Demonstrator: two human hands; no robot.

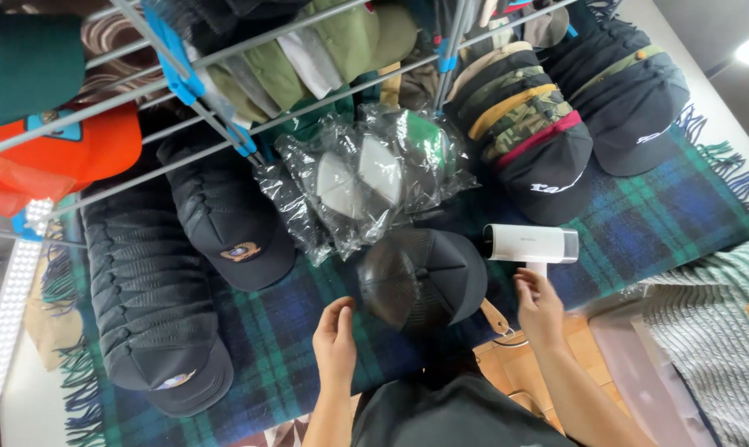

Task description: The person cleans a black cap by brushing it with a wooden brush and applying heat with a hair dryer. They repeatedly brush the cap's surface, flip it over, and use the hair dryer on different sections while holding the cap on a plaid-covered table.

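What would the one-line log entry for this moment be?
left hand: open, beside black mesh cap | right hand: at white handheld steamer handle, grip unclear | surface: plaid blanket

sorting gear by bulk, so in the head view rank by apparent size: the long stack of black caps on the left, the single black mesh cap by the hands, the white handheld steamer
1. Long stack of black caps
2. Single black mesh cap
3. White handheld steamer

All three lie on the same plaid blanket, so nearness hardly skews this.
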